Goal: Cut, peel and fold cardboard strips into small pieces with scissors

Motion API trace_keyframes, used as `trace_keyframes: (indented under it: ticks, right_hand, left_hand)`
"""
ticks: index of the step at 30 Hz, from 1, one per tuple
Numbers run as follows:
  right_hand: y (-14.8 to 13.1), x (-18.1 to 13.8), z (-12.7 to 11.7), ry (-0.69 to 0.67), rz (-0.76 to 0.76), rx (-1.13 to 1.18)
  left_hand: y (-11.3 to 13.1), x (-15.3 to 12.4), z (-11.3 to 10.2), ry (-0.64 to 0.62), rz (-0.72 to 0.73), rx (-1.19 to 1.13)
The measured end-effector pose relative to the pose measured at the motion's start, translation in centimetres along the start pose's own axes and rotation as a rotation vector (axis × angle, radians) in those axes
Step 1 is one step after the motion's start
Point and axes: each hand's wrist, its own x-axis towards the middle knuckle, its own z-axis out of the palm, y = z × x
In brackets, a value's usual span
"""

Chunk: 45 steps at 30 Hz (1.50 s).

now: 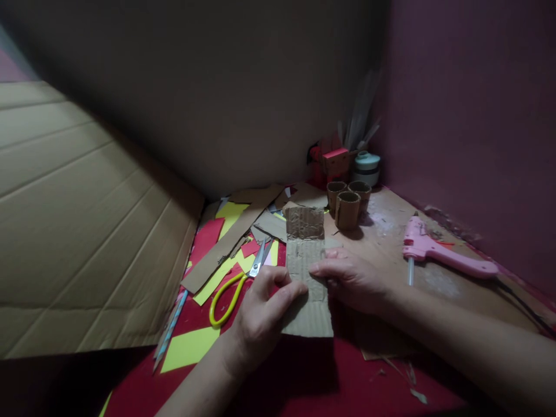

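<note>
A strip of brown corrugated cardboard [307,255] lies flat in front of me, its far end slightly raised. My left hand [263,315] grips its near left edge, with the thumb on top. On the strip's right edge lie the fingers of my right hand [350,278], pressing it down. Yellow-handled scissors [237,284] lie just left of my left hand, blades pointing away.
Three small cardboard tubes [348,204] stand beyond the strip. A pink glue gun [438,252] lies at the right. Red and yellow paper scraps [208,272] and cardboard offcuts litter the left. A big cardboard sheet [78,220] leans at far left. Jars and boxes [347,162] fill the corner.
</note>
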Motion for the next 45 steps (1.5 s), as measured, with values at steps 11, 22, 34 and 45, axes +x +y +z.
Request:
trace_keyframes:
  ticks: [11, 22, 34, 45]
  right_hand:
    - [1.2, 0.2, -0.6, -0.1, 0.026, 0.041]
    - [1.4, 0.1, -0.6, -0.07, 0.001, 0.006]
    - [0.0, -0.5, 0.3, -0.003, -0.033, -0.291]
    - [-0.2, -0.7, 0.5, -0.048, 0.05, -0.373]
  left_hand:
    - [0.7, 0.3, -0.6, 0.085, 0.062, 0.001]
    - [0.7, 0.1, 0.2, 0.125, -0.06, -0.057]
    - [-0.1, 0.7, 0.9, 0.036, -0.308, -0.173]
    - [0.0, 0.1, 1.2, 0.092, -0.531, -0.583]
